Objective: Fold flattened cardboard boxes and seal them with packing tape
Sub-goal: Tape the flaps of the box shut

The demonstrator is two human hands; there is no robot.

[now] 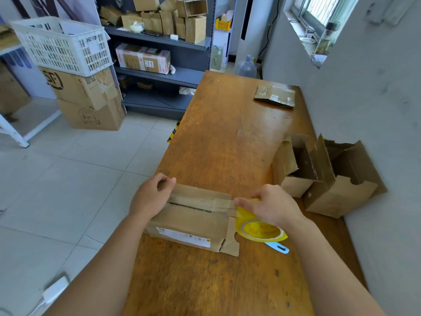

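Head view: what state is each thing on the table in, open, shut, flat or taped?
Box: top flaps closed, tape strip along the seam.
Tape roll: held by right hand, partly unrolled onto box.
Left hand: grips box's left end.
Two boxes by wall: upright, tops open.
Flattened box: lying flat, far end.

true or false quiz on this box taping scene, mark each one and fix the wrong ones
1. The right grip holds a yellow tape roll. True.
2. The left grip lies flat on the wooden table. False: it holds the left end of the cardboard box.
3. A tape strip runs along the box's top seam. True.
4. The two open boxes stand on the floor. False: they stand on the table by the wall.
5. The white basket sits on the SF Express box. True.
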